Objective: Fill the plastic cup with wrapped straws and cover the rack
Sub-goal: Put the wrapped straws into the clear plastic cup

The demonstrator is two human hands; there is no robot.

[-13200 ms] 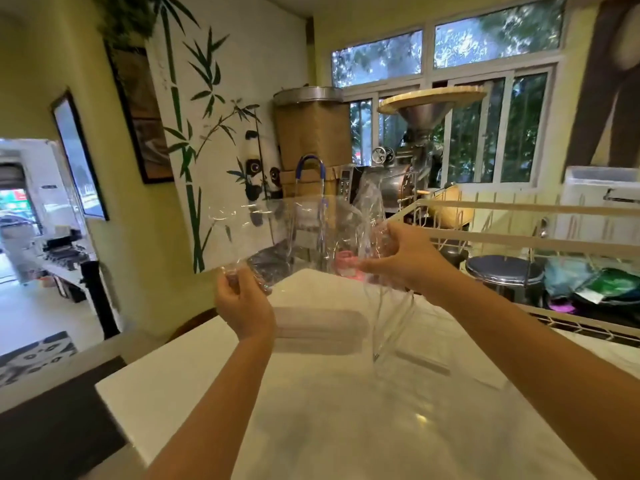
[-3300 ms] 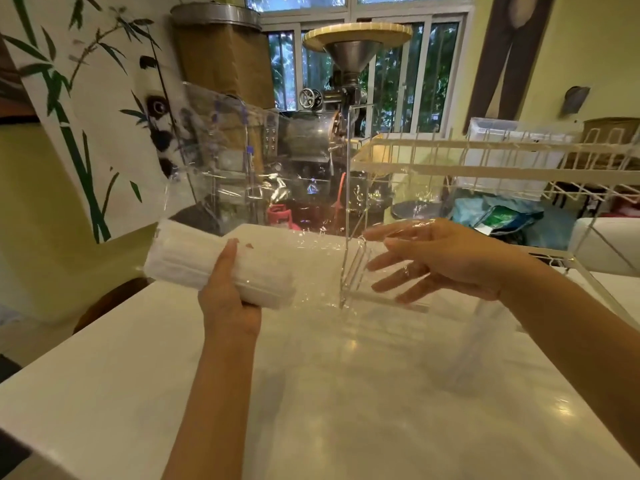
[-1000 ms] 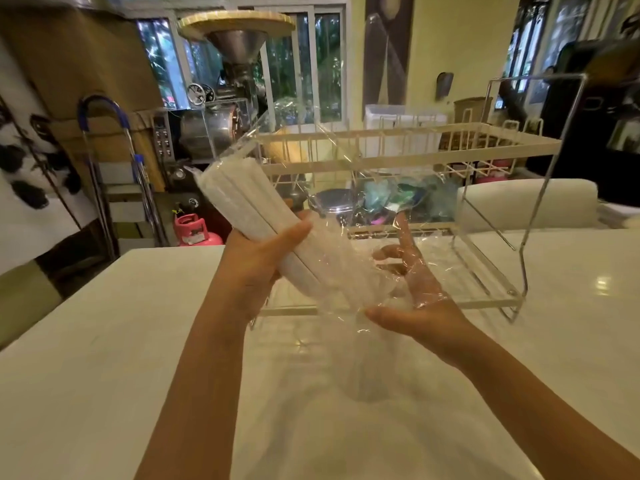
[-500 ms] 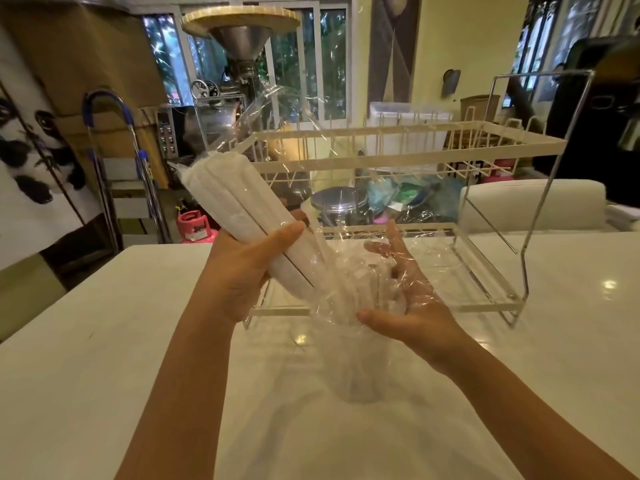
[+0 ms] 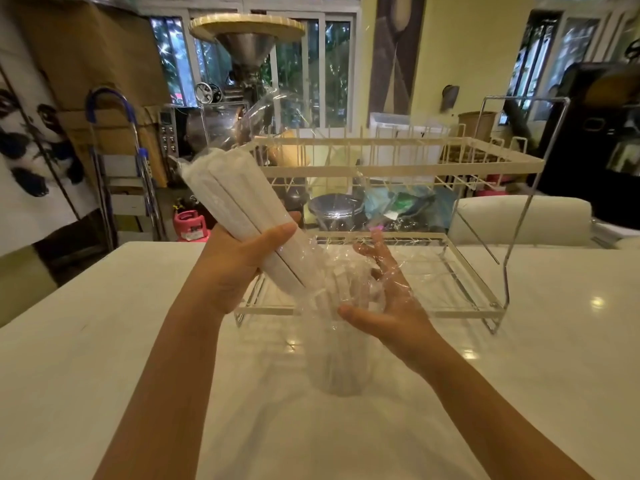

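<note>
My left hand (image 5: pixel 235 268) grips a bundle of white wrapped straws (image 5: pixel 230 206) inside a clear plastic bag, tilted with its top to the upper left and its lower end pointing into a clear plastic cup (image 5: pixel 341 358) on the white table. My right hand (image 5: pixel 384 299) cups the rim of the cup, fingers spread and curled, with crinkled clear plastic lying over them. Directly behind the hands stands the two-tier wire rack (image 5: pixel 398 168), cream-framed, with clear film draped over part of its lower shelf.
The white table (image 5: pixel 104 358) stretches left and right of the hands. Behind the rack are a metal grinder with a funnel (image 5: pixel 246 46), a steel tin (image 5: pixel 332 209), a pink canister (image 5: pixel 190 225), a folding ladder (image 5: pixel 117 168) and a white chair back (image 5: pixel 519 220).
Over the last second the straw bundle's lower end has slid further down into the cup, and my right hand has closed a little around the rim. Earlier the bundle lay flat on the table.
</note>
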